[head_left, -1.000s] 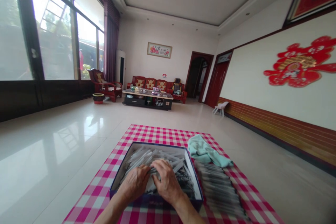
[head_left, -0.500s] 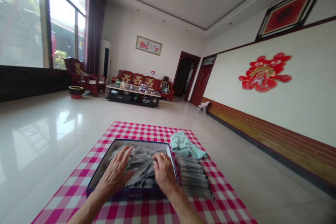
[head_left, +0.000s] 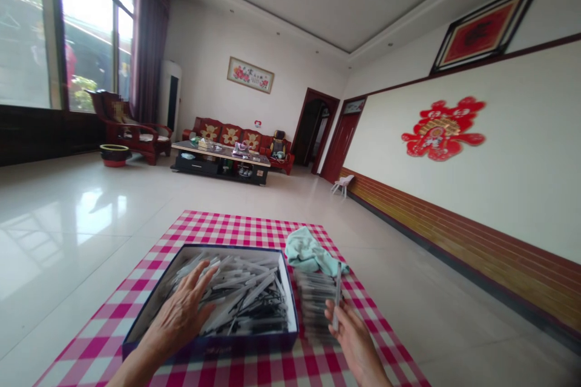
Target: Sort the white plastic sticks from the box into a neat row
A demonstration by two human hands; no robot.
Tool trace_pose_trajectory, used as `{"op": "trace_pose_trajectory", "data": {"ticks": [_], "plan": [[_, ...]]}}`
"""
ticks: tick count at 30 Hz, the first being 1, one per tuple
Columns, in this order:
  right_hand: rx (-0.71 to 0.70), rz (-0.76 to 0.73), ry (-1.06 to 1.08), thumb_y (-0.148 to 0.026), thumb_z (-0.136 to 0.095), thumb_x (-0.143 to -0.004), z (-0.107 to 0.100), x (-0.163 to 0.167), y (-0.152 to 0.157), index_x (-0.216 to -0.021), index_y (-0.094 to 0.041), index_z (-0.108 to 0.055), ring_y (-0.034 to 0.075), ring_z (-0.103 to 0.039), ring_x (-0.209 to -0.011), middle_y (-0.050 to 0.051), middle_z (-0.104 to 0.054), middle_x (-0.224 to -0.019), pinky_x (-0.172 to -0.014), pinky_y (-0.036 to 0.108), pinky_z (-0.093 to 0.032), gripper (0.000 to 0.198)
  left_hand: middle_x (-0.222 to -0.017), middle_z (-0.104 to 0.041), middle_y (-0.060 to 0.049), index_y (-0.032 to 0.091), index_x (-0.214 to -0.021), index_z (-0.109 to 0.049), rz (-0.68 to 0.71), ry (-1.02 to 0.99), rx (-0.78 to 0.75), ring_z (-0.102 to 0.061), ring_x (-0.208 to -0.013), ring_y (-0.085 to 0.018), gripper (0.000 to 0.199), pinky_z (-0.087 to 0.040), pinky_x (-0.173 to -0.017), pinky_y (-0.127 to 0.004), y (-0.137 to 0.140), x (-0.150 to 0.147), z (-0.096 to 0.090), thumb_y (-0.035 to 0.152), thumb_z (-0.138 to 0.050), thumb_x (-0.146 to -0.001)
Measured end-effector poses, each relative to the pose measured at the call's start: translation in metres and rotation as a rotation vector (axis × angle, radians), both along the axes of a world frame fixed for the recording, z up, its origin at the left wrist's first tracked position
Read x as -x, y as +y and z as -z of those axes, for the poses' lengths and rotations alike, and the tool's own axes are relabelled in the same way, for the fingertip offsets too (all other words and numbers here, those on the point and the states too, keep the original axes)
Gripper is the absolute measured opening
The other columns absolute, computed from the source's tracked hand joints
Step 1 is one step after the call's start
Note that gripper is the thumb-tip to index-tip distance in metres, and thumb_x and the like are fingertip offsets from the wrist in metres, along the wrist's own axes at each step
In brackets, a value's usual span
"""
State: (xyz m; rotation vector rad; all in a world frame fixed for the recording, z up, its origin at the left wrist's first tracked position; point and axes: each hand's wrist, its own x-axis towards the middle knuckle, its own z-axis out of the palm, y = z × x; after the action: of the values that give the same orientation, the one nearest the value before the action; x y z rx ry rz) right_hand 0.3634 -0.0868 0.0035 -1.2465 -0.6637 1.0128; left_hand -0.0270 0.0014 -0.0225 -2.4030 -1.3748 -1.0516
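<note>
A shallow dark-blue box [head_left: 254,343] holds a jumble of clear pen barrels [head_left: 247,278] and dark pen parts. Over its left side hovers my left hand [head_left: 184,308], fingers spread, nothing in its grasp. My right hand [head_left: 351,332] is to the right of the box, pinching one clear pen [head_left: 337,296] that points upward. Just beneath and left of that hand lies a row of similar pens [head_left: 315,305], side by side on the cloth and blurred. A crumpled mint-green cloth [head_left: 311,251] touches the far end of the row.
Pink-and-white checked cloth [head_left: 227,221] covers the table. Beyond it are a tiled floor [head_left: 149,205], a low coffee table [head_left: 218,157] with things on it, a red wooden sofa [head_left: 227,130], an armchair [head_left: 131,130] and a small pale stool [head_left: 342,184].
My right hand has moved from inside the box out to the right, bringing a pen over the row. My left hand stays over the box. The whole view has shifted slightly.
</note>
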Motion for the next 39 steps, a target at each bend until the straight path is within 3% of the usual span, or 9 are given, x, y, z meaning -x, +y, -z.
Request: {"op": "trace_pose_trajectory", "data": {"ticks": [4, 8, 11, 14, 20, 22, 25, 31, 39], "plan": [[-0.017, -0.008, 0.003, -0.040, -0.082, -0.057, -0.008, 0.002, -0.004, -0.093, -0.020, -0.063, 0.025, -0.068, -0.089, 0.005, -0.070, -0.092, -0.067, 0.033, -0.056, 0.045, -0.143, -0.043, -0.009, 0.027, -0.140, -0.036, 0.002, -0.011, 0.004, -0.050, -0.123, -0.027, 0.061, -0.050, -0.094, -0.038, 0.000, 0.000, 0.003, 0.023, -0.053, -0.081], [-0.040, -0.005, -0.049, -0.047, -0.080, -0.059, -0.019, 0.009, -0.007, -0.115, -0.028, -0.051, 0.024, -0.070, -0.080, 0.000, -0.070, -0.085, -0.068, 0.038, -0.056, 0.066, -0.143, -0.044, -0.007, 0.028, -0.140, -0.035, 0.006, -0.023, -0.010, -0.051, -0.122, -0.026, 0.062, -0.050, -0.094, -0.037, -0.001, 0.001, 0.004, 0.023, -0.053, -0.081], [-0.028, -0.074, -0.149, -0.053, -0.075, -0.063, -0.025, 0.013, -0.008, -0.110, -0.027, -0.055, 0.023, -0.070, -0.069, -0.001, -0.068, -0.080, -0.069, 0.040, -0.056, 0.057, -0.143, -0.043, -0.007, 0.027, -0.139, -0.036, 0.006, -0.024, -0.019, -0.050, -0.123, -0.025, 0.060, -0.049, -0.096, -0.035, -0.002, 0.001, 0.005, 0.021, -0.051, -0.081], [-0.004, -0.140, -0.215, -0.055, -0.073, -0.063, -0.032, 0.014, -0.009, -0.094, -0.021, -0.064, 0.027, -0.070, -0.077, 0.004, -0.070, -0.081, -0.076, 0.042, -0.055, 0.046, -0.143, -0.043, -0.008, 0.028, -0.139, -0.035, 0.002, -0.023, -0.012, -0.050, -0.124, -0.025, 0.059, -0.048, -0.097, -0.035, -0.005, 0.001, 0.004, 0.019, -0.049, -0.082], [-0.065, -0.085, -0.350, -0.054, -0.070, -0.061, -0.040, 0.004, -0.002, -0.103, -0.020, -0.067, 0.031, -0.068, -0.094, 0.011, -0.073, -0.095, -0.080, 0.041, -0.053, 0.054, -0.143, -0.043, -0.010, 0.027, -0.138, -0.033, 0.008, -0.011, 0.000, -0.049, -0.125, -0.026, 0.059, -0.048, -0.097, -0.037, -0.007, 0.000, 0.002, 0.019, -0.049, -0.082], [-0.066, -0.073, -0.470, -0.053, -0.071, -0.060, -0.039, -0.003, 0.003, -0.100, -0.020, -0.068, 0.031, -0.068, -0.087, 0.010, -0.073, -0.088, -0.076, 0.040, -0.054, 0.052, -0.142, -0.044, -0.010, 0.026, -0.137, -0.035, 0.007, -0.005, 0.000, -0.050, -0.124, -0.025, 0.057, -0.049, -0.097, -0.036, -0.006, 0.000, 0.003, 0.019, -0.049, -0.083], [-0.124, -0.060, -0.792, -0.049, -0.063, -0.071, -0.036, -0.014, 0.011, -0.098, -0.021, -0.070, 0.029, -0.068, -0.080, 0.010, -0.071, -0.083, -0.073, 0.038, -0.053, 0.039, -0.141, -0.045, -0.010, 0.025, -0.137, -0.035, 0.016, -0.005, -0.016, -0.050, -0.124, -0.024, 0.055, -0.048, -0.097, -0.035, -0.006, 0.000, 0.004, 0.021, -0.047, -0.084], [-0.250, -0.111, -1.614, -0.018, -0.042, -0.084, -0.027, -0.020, 0.030, -0.095, -0.024, -0.071, 0.025, -0.061, -0.089, 0.012, -0.064, -0.101, -0.076, 0.036, -0.047, 0.031, -0.142, -0.043, -0.011, 0.025, -0.138, -0.034, 0.034, 0.013, -0.039, -0.049, -0.126, -0.023, 0.053, -0.047, -0.098, -0.034, -0.006, 0.002, 0.007, 0.021, -0.044, -0.087], [-0.136, -0.173, -1.952, -0.002, -0.043, -0.082, -0.010, -0.008, 0.046, -0.101, -0.026, -0.068, 0.021, -0.058, -0.082, 0.005, -0.064, -0.089, -0.077, 0.034, -0.039, 0.040, -0.138, -0.049, -0.009, 0.026, -0.135, -0.040, -0.008, 0.010, -0.048, -0.052, -0.122, -0.022, 0.050, -0.049, -0.096, -0.032, -0.004, 0.003, 0.013, 0.022, -0.045, -0.086]]}}
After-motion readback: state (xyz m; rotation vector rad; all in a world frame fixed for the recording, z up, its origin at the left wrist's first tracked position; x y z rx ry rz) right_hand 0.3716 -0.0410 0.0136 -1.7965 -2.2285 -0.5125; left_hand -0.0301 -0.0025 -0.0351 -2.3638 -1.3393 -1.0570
